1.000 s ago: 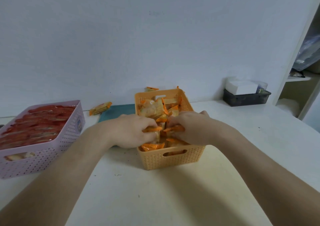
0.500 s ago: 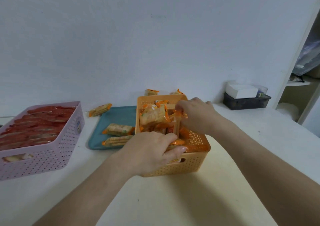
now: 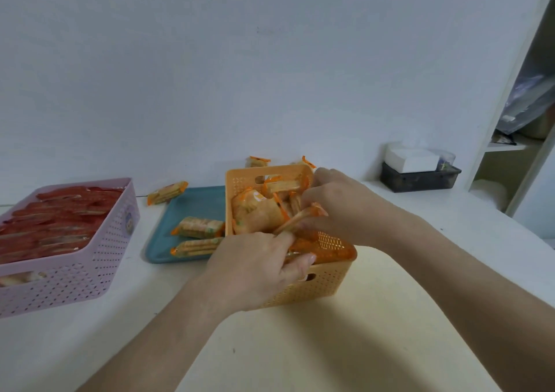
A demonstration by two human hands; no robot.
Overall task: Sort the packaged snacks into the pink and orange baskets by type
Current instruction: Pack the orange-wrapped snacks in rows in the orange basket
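1. Orange plastic is seen mid-table: the orange basket [image 3: 326, 286], heaped with orange packets [image 3: 255, 214].
2. One long packet [image 3: 300, 219] is pinched at its far end by the right hand [image 3: 342, 205], with the fingers clamped together on it. It is held above the basket's middle, sloping down toward the near side.
3. The near rim is gripped by the left hand [image 3: 255, 268], thumb laid on the outer wall and fingers curled over inside. Whether its index finger touches the long packet cannot be told.
4. Much of the basket's near and right contents is hidden by both hands.
5. A teal tray [image 3: 195, 202] is set just left of the basket, with two biscuit packs [image 3: 198, 227] on it and a third pack [image 3: 166, 192] on its far left corner.
6. Farther left, the pink basket [image 3: 99, 259] is filled with red packets [image 3: 60, 220].
7. Two stray packs [image 3: 258, 161] are left behind the orange basket, by the wall.
8. A dark box [image 3: 420, 180] topped by a white box [image 3: 411, 160] is seen far right, beside a shelf [image 3: 510, 148].
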